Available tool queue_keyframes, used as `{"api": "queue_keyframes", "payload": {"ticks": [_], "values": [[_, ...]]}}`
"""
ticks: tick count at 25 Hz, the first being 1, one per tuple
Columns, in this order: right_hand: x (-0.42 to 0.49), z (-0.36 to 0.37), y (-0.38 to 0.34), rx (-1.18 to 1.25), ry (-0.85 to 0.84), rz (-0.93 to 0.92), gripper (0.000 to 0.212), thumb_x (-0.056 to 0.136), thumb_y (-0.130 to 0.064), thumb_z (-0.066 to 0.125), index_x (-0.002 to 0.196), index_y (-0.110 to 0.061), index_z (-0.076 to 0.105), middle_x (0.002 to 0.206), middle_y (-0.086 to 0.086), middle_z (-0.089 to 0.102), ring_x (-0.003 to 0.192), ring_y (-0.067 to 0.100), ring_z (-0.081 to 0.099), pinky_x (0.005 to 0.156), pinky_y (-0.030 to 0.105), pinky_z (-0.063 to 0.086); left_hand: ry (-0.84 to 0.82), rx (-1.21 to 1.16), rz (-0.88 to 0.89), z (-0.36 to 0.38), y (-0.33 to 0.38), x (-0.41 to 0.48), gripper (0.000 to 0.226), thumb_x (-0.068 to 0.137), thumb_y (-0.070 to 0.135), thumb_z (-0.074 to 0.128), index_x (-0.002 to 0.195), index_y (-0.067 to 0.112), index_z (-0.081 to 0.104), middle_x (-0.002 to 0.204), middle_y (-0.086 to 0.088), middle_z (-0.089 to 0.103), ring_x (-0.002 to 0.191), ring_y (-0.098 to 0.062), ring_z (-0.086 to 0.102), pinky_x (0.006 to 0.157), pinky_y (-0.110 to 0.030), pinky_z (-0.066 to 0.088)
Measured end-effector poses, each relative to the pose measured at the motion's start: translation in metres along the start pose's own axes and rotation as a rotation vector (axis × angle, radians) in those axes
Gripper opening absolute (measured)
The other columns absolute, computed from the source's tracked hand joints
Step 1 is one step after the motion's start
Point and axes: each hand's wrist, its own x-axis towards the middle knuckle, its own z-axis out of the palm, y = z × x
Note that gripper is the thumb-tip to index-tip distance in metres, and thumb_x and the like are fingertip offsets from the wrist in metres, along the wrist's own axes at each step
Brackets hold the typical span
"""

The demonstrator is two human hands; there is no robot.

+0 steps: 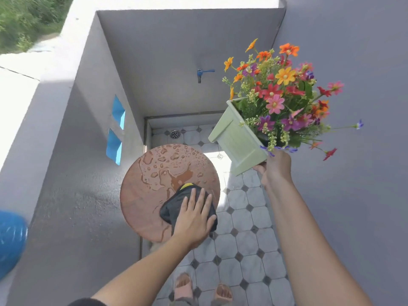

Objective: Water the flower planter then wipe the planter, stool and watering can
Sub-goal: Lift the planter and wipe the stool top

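- A blurred blue object [11, 241] sat at the far left edge of the view; what it was could not be told.
- The round brown stool [150, 184] stood on the tiled floor [249, 246], with water drops and puddles over the far half of its top.
- A black cloth [174, 206] lay at the near right edge of the stool top.
- The left hand [195, 215] lay flat on the cloth, fingers straight and slightly spread, pressing it down.
- A blue tap [202, 74] stuck out of the back wall above a floor drain [175, 134].
- The pale green planter [236, 140] was in the air to the right of the stool, clear of its top and tilted, its flowers [284, 91] leaning right.
- The right hand [276, 168] gripped the planter at its near lower corner, fingers mostly hidden behind it.
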Motion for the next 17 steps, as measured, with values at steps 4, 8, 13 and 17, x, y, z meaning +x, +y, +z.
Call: {"api": "queue_keyframes", "payload": {"ticks": [4,8,13,17], "values": [[0.018,0.005,0.015,0.086,0.066,0.05,0.018,0.087,0.009,0.04,0.094,-0.004,0.05,0.093,0.014,0.059,0.091,0.027,0.058,0.079,0.04,0.056,0.153,0.033,0.067,-0.01,0.006,0.055,0.06,0.096,0.046,0.008,0.151,0.022,0.005,0.16,0.002,-0.001,0.147,-0.021,-0.007,0.116,-0.044,-0.002],[0.029,0.003,0.026,0.157,0.083,0.079,0.016,0.09,0.004,0.034,0.089,-0.008,0.045,0.079,0.011,0.051,0.075,0.024,0.05,0.063,0.032,0.057,0.202,-0.002,0.024,-0.031,-0.021,0.109,0.056,0.1,0.043,0.016,0.151,0.021,0.009,0.16,0.004,0.004,0.147,-0.018,-0.005,0.117,-0.043,-0.001],[0.022,-0.002,0.031,0.089,0.067,0.075,0.025,0.094,0.004,0.03,0.083,-0.012,0.046,0.073,0.006,0.044,0.068,0.019,0.053,0.097,0.049,0.045,0.313,-0.086,-0.191,-0.038,-0.06,0.122,0.059,0.099,0.042,0.017,0.151,0.014,0.013,0.16,-0.002,0.009,0.147,-0.021,0.002,0.117,-0.043,0.004],[0.024,-0.001,0.024,0.21,0.024,0.072,0.022,0.091,0.008,0.032,0.081,-0.007,0.045,0.079,0.011,0.049,0.075,0.022,0.05,0.093,0.054,0.047,0.375,-0.168,-0.447,-0.043,-0.099,0.109,0.061,0.099,0.041,0.02,0.15,0.008,0.016,0.159,-0.008,0.014,0.146,-0.025,0.006,0.117,-0.047,0.009]]}}
